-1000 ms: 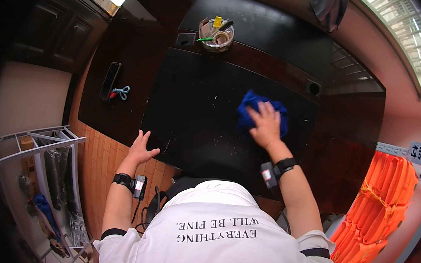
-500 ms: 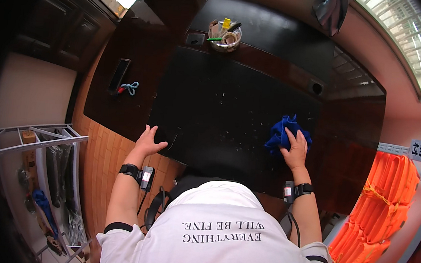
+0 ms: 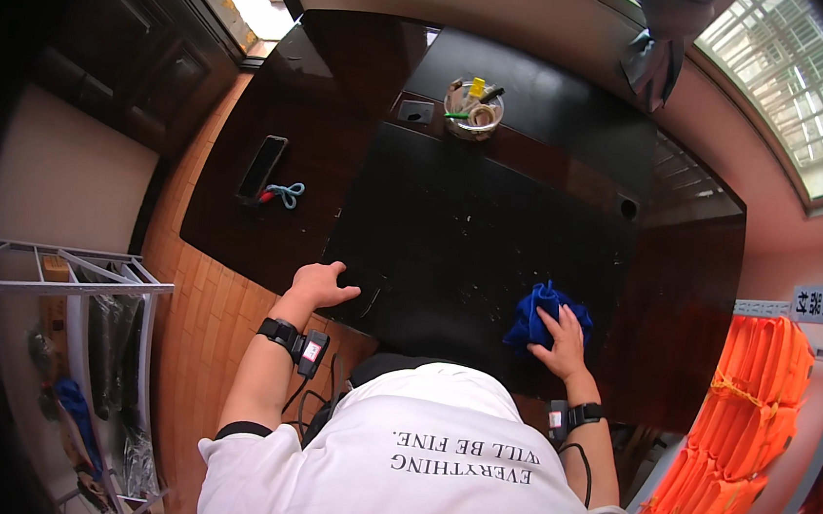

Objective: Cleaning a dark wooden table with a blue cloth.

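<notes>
A crumpled blue cloth (image 3: 530,324) lies on the right part of the dark table's black top (image 3: 453,231). My right hand (image 3: 563,345) is on the cloth, its fingers pressed into the folds and the thumb along the near side. My left hand (image 3: 322,286) is at the table's near left edge, with the thumb held apart from the fingers. It holds nothing, and some of its fingers are tucked from sight. Pale specks and scratch-like marks show on the black top between my hands.
At the far side stands a clear round container (image 3: 473,116) with tape and small tools. A black phone (image 3: 263,166) and scissors with light-blue handles (image 3: 286,194) lie on the left. Orange life vests (image 3: 746,404) hang at right; a metal rack (image 3: 87,278) stands at left.
My right hand and the blue cloth have moved nearer and a little left on the table. The fingers of my left hand are drawn in more. The whole view has shifted slightly.
</notes>
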`<state>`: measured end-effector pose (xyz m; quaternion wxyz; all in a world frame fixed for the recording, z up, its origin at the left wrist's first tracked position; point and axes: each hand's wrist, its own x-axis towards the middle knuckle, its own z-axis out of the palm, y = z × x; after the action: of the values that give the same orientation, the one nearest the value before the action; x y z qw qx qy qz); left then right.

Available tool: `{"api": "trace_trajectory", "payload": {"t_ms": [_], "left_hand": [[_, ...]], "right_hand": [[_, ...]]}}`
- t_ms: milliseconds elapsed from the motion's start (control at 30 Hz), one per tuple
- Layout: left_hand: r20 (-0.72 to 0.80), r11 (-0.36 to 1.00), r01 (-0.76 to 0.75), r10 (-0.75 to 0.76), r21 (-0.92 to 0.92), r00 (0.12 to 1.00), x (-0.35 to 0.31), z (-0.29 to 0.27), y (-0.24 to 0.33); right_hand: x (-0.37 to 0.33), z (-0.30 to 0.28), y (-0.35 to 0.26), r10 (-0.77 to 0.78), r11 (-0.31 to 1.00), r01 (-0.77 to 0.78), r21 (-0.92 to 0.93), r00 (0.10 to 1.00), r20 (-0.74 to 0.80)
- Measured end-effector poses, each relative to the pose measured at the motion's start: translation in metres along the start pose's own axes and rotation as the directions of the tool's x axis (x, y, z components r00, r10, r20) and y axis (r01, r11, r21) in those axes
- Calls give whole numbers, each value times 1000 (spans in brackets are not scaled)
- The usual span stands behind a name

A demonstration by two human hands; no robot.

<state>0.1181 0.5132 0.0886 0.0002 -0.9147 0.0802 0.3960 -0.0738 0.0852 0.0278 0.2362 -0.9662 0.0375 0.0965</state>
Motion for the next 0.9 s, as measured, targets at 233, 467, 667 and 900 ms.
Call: {"api": "trace_trajectory", "payload": {"t_ms": [233,467,667,900], "left_hand": [[-87,983,-123,112,-137,990,5,2,-36],[-151,948,-258,232,-187,961,25,-11,-36],[-208,764,-543,501,-348,840,41,-23,8],[-217,478,-876,850,-62,480,41,-27,77]], "right_hand": [[-27,0,-16,183,983,-171,63,915,-359],[-23,9,-39,279,959,-268,90,951,-131],[32,-3,-82,101,567,-226,792,973,206],[44,-12,-95,39,546,-258,797,958,284]]}}
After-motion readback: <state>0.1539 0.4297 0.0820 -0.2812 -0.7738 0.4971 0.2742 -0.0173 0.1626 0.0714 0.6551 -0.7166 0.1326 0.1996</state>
